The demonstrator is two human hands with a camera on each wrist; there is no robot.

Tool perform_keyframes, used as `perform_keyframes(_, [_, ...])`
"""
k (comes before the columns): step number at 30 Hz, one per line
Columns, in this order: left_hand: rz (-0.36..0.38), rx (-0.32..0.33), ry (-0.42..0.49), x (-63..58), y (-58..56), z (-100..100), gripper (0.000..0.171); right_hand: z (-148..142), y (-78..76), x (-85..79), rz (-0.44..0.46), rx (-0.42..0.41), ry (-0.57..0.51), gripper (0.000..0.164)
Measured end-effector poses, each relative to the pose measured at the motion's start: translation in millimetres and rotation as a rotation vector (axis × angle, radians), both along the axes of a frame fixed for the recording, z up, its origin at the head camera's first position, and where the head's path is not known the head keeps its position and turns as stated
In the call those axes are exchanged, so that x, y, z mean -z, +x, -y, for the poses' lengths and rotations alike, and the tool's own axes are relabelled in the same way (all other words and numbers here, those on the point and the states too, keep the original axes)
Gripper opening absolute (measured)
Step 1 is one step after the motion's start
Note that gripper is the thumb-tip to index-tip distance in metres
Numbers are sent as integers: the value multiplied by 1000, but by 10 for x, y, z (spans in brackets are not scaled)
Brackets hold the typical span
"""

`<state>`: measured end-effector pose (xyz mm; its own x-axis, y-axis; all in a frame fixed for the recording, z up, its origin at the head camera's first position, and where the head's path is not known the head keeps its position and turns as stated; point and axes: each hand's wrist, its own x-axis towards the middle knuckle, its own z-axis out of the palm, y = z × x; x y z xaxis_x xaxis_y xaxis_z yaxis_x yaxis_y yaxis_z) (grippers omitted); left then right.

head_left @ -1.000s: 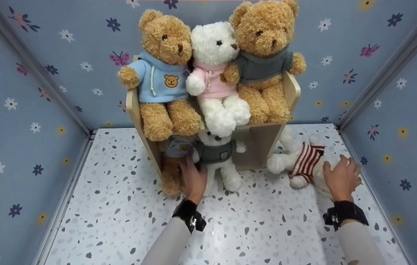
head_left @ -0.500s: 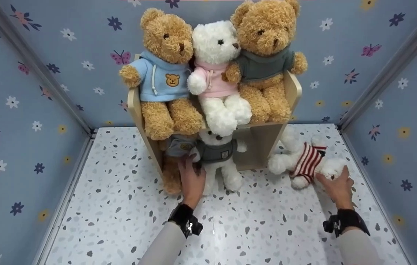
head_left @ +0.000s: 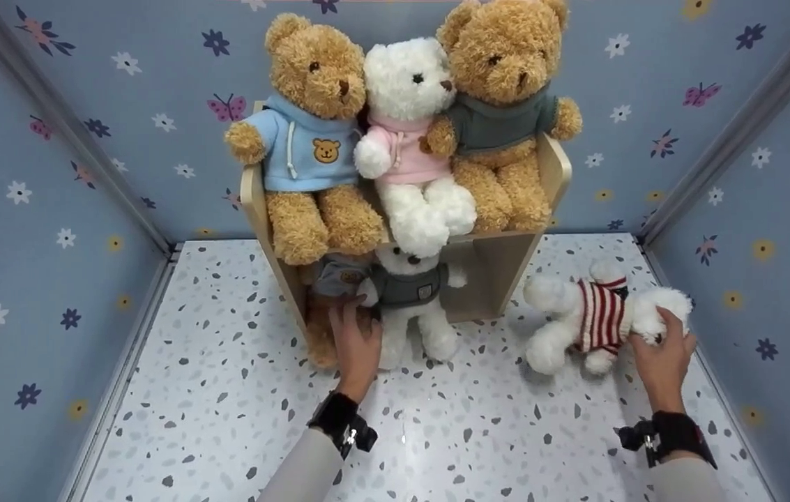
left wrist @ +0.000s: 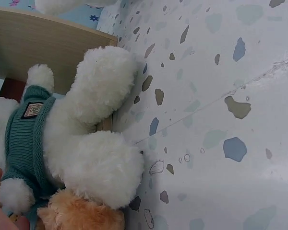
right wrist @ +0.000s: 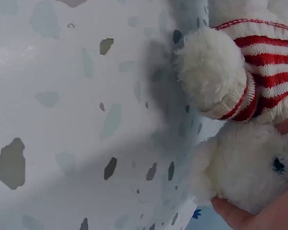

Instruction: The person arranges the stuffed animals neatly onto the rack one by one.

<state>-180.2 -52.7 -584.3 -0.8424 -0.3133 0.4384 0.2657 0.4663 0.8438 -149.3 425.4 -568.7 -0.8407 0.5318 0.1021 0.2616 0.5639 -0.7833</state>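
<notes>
A white teddy bear in a red-and-white striped sweater lies on its back at the right. My right hand grips its head, with thumb and fingers on either side; the right wrist view shows the white fur of the head between them. On the lower shelf sits a brown teddy bear in a grey-blue top, partly in shadow. My left hand rests against its front, fingers extended. Beside it leans a white teddy bear in a dark green sweater, legs reaching out onto the floor.
A wooden shelf stands against the flowered back wall. On its top sit a brown bear in a blue hoodie, a white bear in pink and a brown bear in dark green. Flowered panels enclose the speckled floor.
My right hand has come down onto the striped-sweater bear's head and taken hold, and the bear has shifted right and away from the shelf. My left hand has moved slightly left.
</notes>
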Motion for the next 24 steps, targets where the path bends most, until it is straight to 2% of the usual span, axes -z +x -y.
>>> perform_keyframes(5, [-38, 17, 10, -39, 65, -52, 36, 140, 81, -145, -150, -133, 46, 59])
perform_keyframes(11, [-13, 82, 50, -123, 137, -143, 35, 367, 91, -228, -259, -308, 93, 59])
perform_keyframes(15, [-15, 93, 61, -143, 155, -175, 36, 490, 60, -264, -298, -365, 129, 63])
perform_keyframes(20, [-57, 100, 34, -123, 171, -195, 32, 633, 26, -320, -358, -425, 239, 66])
perform_keyframes(22, [-46, 122, 28, -117, 179, -206, 28, 692, 12, -344, -388, -454, 287, 68])
perform_keyframes(24, [-21, 175, 43, -123, 195, -223, 24, 755, 2, -367, -424, -483, 337, 70])
